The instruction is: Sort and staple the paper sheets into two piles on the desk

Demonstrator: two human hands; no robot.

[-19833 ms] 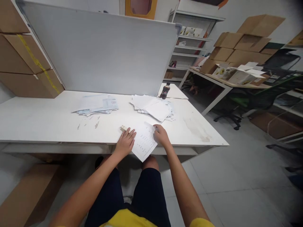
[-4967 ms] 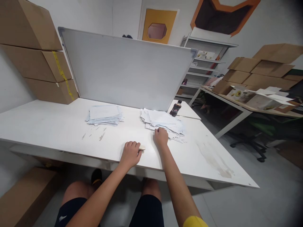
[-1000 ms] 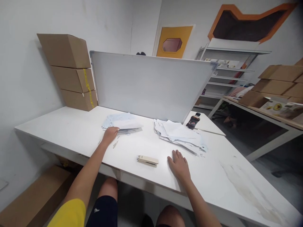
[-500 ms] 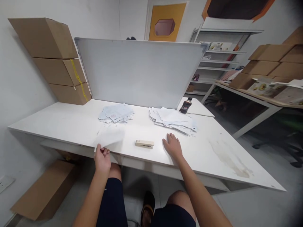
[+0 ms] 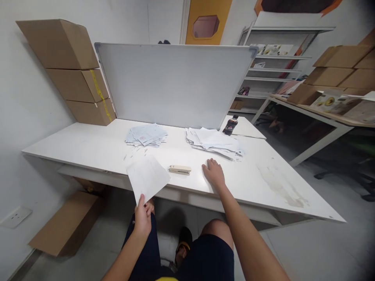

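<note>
Pinched at its near corner, a white sheet of paper (image 5: 148, 176) is in my left hand (image 5: 143, 214), tilted over the table's front edge. My right hand (image 5: 214, 174) rests palm down on the white table (image 5: 96, 150), fingers out, holding nothing. Between the hands lies a cream stapler (image 5: 179, 169), nearer the sheet. Beyond the sheet is a loose pile of bluish printed papers (image 5: 146, 135). Another pile of white papers (image 5: 213, 141) lies past my right hand. Small dark bits (image 5: 134, 152) are scattered in front of the left pile.
A whiteboard (image 5: 175, 84) stands across the table's back. Cardboard boxes (image 5: 79, 86) are stacked at the left. A dark drink bottle (image 5: 230, 125) stands behind the right pile. A greyish stain (image 5: 281, 185) marks the table's right side. Another box (image 5: 67, 222) lies on the floor.
My left hand has drawn the sheet toward me and to the right, turning its face up into view. My right hand stays on the table. The camera view has shifted slightly.
</note>
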